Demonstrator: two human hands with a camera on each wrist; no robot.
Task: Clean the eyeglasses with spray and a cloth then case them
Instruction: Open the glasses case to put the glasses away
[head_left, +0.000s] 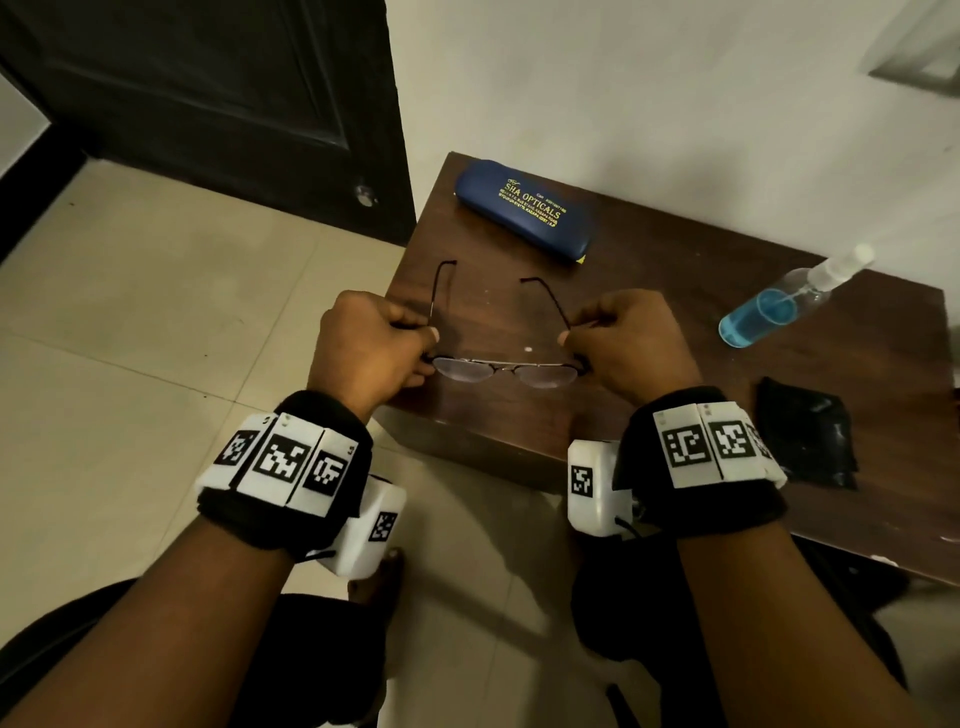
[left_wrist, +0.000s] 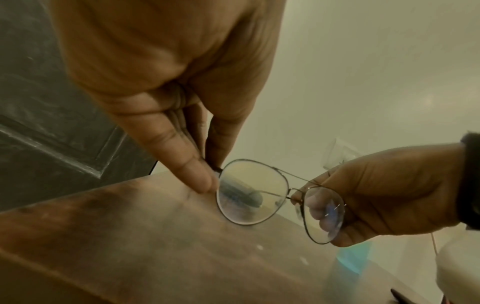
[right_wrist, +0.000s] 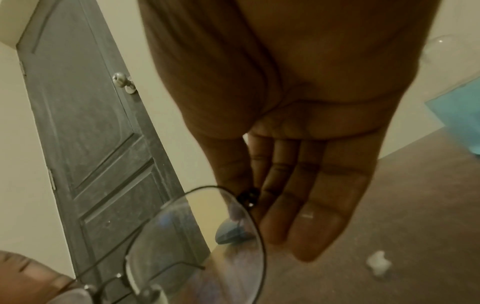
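The aviator eyeglasses (head_left: 506, 368) are held just above the near left corner of the wooden table (head_left: 649, 322), temples unfolded and pointing away. The left hinge end is pinched by the left hand (head_left: 369, 348), the right hinge end by the right hand (head_left: 631, 345), fingers closed on the frame. Beyond the glasses lies the shut blue case (head_left: 524, 215); to their right, well apart, the spray bottle (head_left: 779, 306) of blue fluid lies on its side, and nearer the table's front edge the black cloth (head_left: 808, 441). Judged from this, cleaning has not begun: one hand must be freed for the bottle while the frame is kept steady.
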